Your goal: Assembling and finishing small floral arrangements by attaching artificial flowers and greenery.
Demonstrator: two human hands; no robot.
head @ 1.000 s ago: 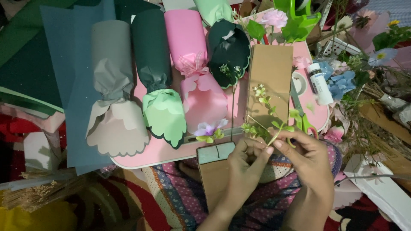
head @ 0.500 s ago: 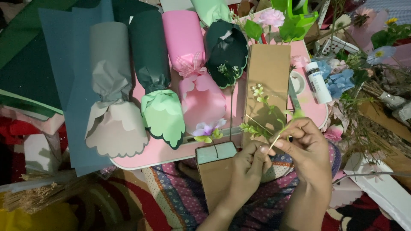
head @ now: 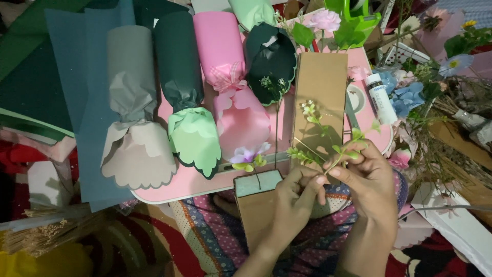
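My left hand (head: 294,197) and my right hand (head: 364,177) meet over my lap and pinch a thin green sprig (head: 328,146) with small leaves and tiny pale buds. The sprig rises in front of a tall brown cardboard piece (head: 320,97) that stands on a pink tray table (head: 195,182). Just left of my left hand sits a small brown box with green foam (head: 257,183) on top; a thin stem and a purple flower (head: 248,155) stand in it.
Several rolled paper wraps lie on the tray: grey (head: 134,115), dark green with light green (head: 187,115), pink (head: 230,87), dark green (head: 269,59). Teal paper sheets (head: 72,66) lie left. A white bottle (head: 382,98), artificial flowers (head: 410,97) and dried stems crowd the right.
Both hands stay together on the sprig; the fingers have shifted slightly along its stem, and the sprig has tilted a little to the right.
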